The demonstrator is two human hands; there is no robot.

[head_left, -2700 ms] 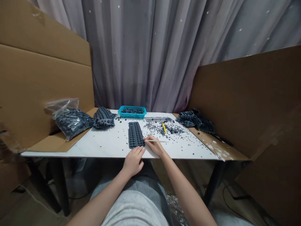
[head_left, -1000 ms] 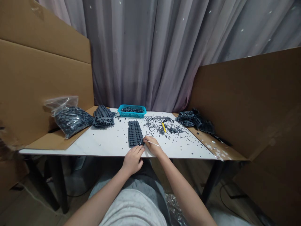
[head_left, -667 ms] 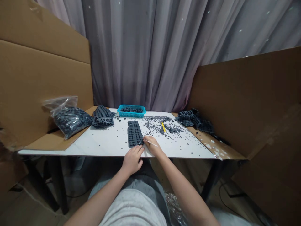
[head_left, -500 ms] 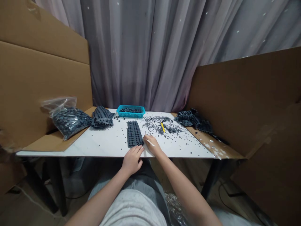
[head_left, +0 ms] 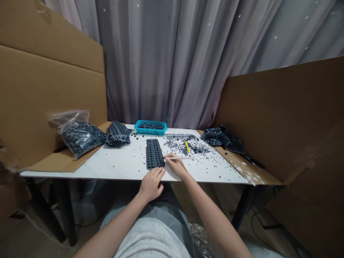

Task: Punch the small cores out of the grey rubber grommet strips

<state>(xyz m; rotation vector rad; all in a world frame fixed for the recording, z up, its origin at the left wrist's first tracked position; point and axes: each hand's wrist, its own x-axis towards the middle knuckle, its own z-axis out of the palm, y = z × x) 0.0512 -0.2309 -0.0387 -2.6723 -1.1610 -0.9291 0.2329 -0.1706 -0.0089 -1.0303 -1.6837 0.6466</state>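
Note:
A dark rubber strip of round pads (head_left: 154, 153) lies lengthwise on the white table (head_left: 120, 165). My right hand (head_left: 176, 165) rests just right of the strip's near end and pinches a thin pale stick (head_left: 178, 158) that points right. At the table's front edge, below the strip's near end, my left hand (head_left: 151, 184) lies with its fingers together and their tips touching the edge; it holds nothing.
Several loose small dark pieces (head_left: 188, 147) and a yellow tool (head_left: 187, 146) lie right of the strip. A blue basket (head_left: 151, 127) stands at the back, stacked strips (head_left: 117, 133) and a clear bag of parts (head_left: 77, 134) at left, another pile (head_left: 223, 138) at right. Cardboard walls flank both sides.
The stick in my right hand has swung from pointing down-right to lying level and pointing right, away from the strip's near corner. My left hand has stayed at the table edge.

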